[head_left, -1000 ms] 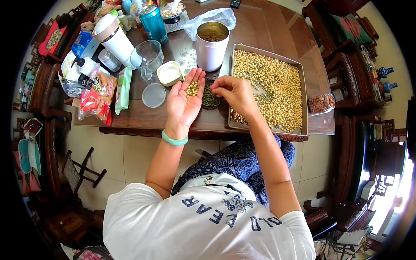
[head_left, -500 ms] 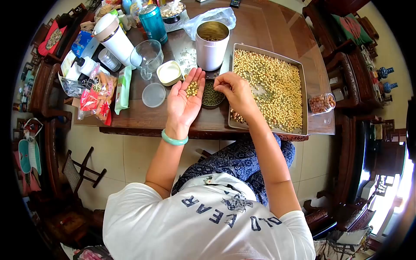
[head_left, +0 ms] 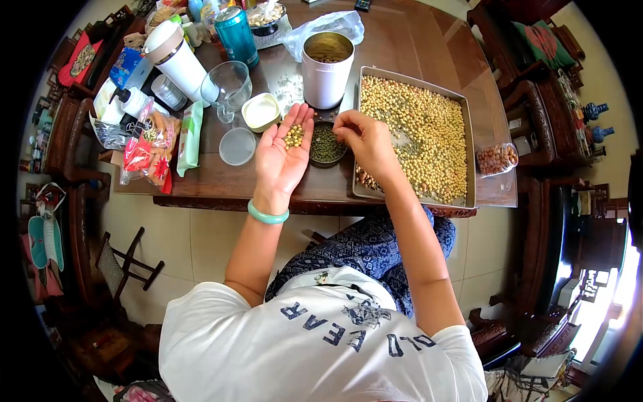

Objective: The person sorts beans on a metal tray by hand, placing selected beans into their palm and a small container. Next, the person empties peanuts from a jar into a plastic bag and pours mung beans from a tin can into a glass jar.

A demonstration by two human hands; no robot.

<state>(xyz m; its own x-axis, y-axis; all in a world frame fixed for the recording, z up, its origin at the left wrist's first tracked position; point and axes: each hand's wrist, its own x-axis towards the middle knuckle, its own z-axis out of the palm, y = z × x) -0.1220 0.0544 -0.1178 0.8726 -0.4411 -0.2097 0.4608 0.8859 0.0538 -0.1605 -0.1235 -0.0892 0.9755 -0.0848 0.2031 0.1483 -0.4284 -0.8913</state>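
And the white shirt (head_left: 295,362) is carrying the boldest print, big dark letters running upside down across the chest! From right to left they're spelling OLD, then a second word that's ending in EAR, its first letter folding with the cloth and not reading clearly. Over on the table, the snack bag (head_left: 138,157), the teal can (head_left: 236,40) and the blue box (head_left: 127,68) are showing printed marks, all coming through too small to read.
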